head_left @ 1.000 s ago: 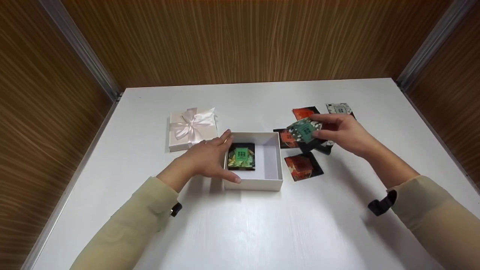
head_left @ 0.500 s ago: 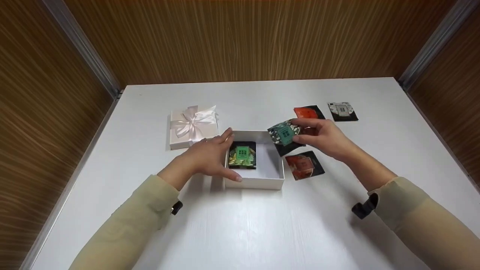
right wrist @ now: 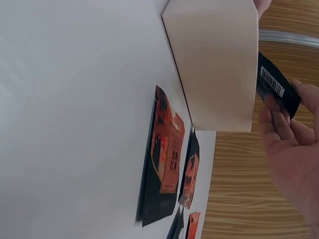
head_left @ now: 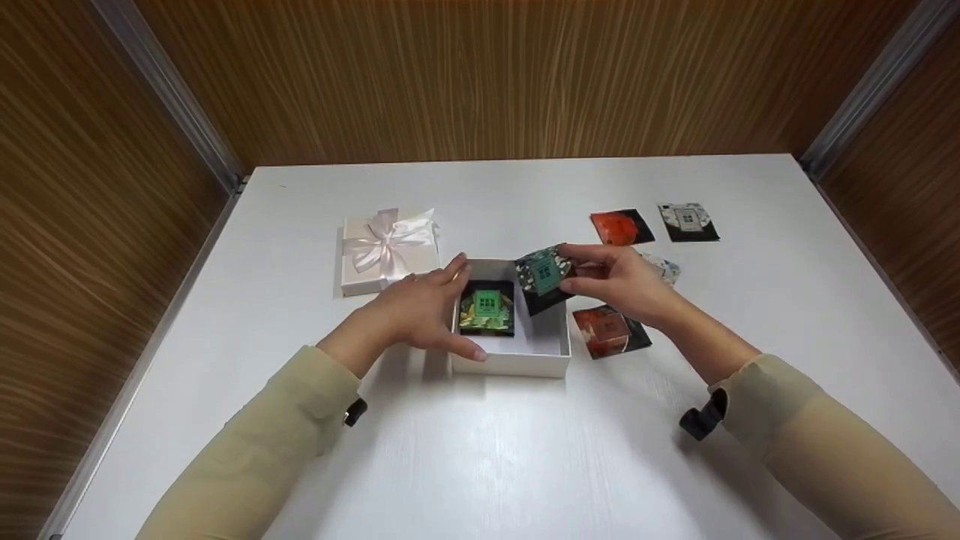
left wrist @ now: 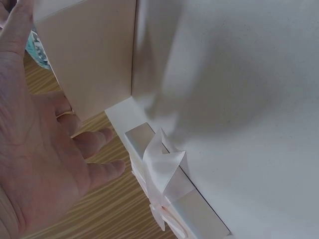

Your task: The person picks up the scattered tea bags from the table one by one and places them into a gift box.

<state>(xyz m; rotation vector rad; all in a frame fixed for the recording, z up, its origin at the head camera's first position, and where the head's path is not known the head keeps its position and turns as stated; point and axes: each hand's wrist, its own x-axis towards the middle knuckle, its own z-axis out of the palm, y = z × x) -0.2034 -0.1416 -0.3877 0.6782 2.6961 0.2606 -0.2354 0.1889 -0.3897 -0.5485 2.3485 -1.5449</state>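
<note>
The teal-labelled sachet (head_left: 545,276) is a flat, squarish packet. The upper part of its face carries a teal pattern with white spots, a plain teal label with dark print sits at the middle, and the lower part is black. The reverse (visible in the right wrist view) is black with a white barcode panel. The sachet is held tilted above the right half of the pale box (head_left: 511,365), midway between the left and right edges of the bench (head_left: 480,465).

The grip of the right hand (head_left: 626,281) is clamped on the sachet: thumb and fingers pinch its right side. The grip of the left hand (head_left: 424,315) is apart, thumb and fingers spread across the left wall of the box.

A green-labelled sachet (head_left: 487,308) lies in the left half of the box. A ribboned box (head_left: 384,253) sits toward the far left corner of the bench; a black-and-white sachet (head_left: 688,222) lies toward the far right corner.
</note>
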